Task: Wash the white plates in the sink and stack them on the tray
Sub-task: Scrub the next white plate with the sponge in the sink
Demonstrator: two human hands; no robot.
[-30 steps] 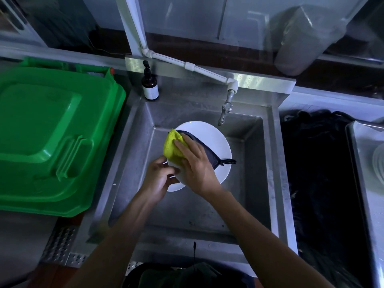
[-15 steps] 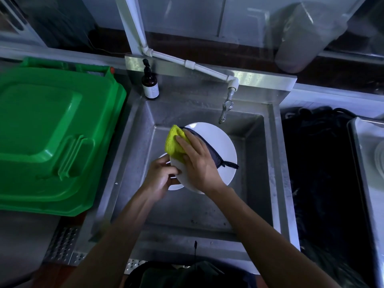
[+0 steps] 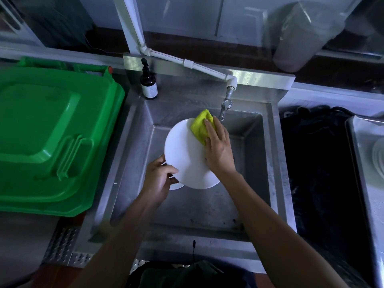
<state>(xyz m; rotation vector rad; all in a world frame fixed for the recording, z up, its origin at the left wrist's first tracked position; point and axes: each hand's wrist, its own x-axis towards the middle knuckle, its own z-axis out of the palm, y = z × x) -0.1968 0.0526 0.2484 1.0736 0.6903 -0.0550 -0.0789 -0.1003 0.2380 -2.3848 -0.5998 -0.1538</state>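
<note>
White plate held tilted above the steel sink, beneath the tap. At far left, green bin lid beside the sink. Dark pump bottle upright on the sink's back left corner. Left hand clamped on the plate's lower left rim, thumb on the upper face. Edge of a second white plate just showing beneath it. Right hand flat, fingers pressing a yellow cloth against the plate's upper right edge. At far right, steel tray with pale plates, blurred, well apart from the sink.
</note>
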